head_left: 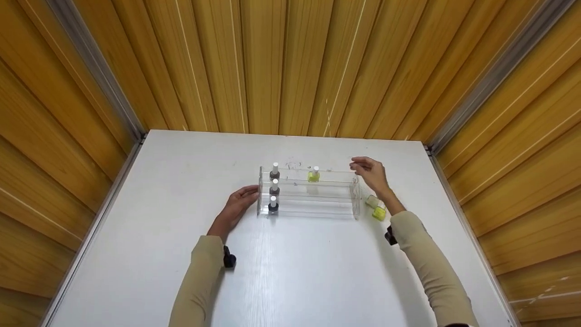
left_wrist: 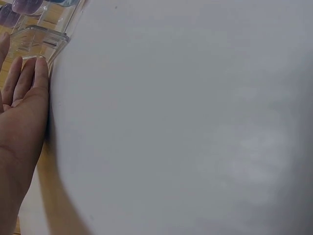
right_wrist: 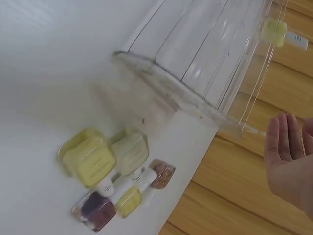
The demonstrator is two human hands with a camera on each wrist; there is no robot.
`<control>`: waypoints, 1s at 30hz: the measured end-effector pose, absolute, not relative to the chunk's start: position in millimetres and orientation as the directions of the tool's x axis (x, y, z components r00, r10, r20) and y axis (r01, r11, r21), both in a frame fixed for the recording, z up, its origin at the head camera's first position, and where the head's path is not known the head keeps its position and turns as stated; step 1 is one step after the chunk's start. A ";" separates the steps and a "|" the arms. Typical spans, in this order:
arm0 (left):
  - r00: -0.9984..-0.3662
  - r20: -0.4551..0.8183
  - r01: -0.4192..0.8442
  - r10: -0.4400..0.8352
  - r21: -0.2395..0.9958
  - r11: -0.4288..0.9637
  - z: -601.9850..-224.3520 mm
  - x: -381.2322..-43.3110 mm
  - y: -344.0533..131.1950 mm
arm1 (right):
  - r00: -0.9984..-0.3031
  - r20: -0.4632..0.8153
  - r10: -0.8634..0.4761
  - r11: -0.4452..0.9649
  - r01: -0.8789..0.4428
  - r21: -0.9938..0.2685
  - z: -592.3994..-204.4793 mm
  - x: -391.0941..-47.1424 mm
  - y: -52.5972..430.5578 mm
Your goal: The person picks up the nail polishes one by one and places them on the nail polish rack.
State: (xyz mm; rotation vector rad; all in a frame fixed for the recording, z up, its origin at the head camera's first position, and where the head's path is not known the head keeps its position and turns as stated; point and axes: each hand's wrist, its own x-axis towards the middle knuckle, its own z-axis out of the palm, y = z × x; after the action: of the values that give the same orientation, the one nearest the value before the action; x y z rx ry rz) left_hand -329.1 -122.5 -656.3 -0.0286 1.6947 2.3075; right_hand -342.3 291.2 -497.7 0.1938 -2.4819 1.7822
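Observation:
A clear acrylic stepped rack stands on the white table. Along its left end are three dark nail polish bottles with white caps, the frontmost a nearly black bottle. A yellow nail polish bottle stands right of centre on the back step. My left hand touches the rack's left end panel with extended fingers. Just off the rack's back right corner, my right hand is raised with relaxed fingers and nothing between them. In the left wrist view, the rack's edge meets the fingertips.
Several nail polish bottles lie on the table right of the rack: a yellow bottle, a pale bottle, a purple bottle, a smaller yellow bottle and a brown glitter bottle. Wood-patterned walls enclose the table's back and sides.

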 end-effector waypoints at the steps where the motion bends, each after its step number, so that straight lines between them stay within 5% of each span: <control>1: -0.962 -0.180 -0.233 0.206 0.933 -0.274 -656.0 -329.3 -122.9 | -0.992 0.123 -0.027 0.301 -0.125 -0.946 -497.6 -343.1 297.8; 10: -0.964 -0.193 -0.235 0.183 0.939 -0.249 -658.0 -329.3 -124.1 | -0.976 -0.071 0.204 0.192 0.111 -0.975 -507.9 -348.9 352.9; 17: -0.964 -0.180 -0.228 0.196 0.938 -0.261 -661.0 -330.7 -119.0 | -0.941 -0.103 0.323 0.148 0.158 -0.976 -543.1 -358.8 392.7; 30: -0.965 -0.163 -0.217 0.204 0.936 -0.276 -661.9 -331.5 -121.8 | -0.893 -0.138 0.428 0.285 0.278 -0.917 -590.2 -364.3 407.6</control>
State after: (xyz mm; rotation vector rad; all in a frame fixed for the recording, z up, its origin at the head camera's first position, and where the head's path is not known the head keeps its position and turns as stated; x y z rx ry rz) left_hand -331.5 -121.8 -661.9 -0.0160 1.7040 2.3188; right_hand -364.3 407.6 -590.2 -0.6661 -2.4071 1.6746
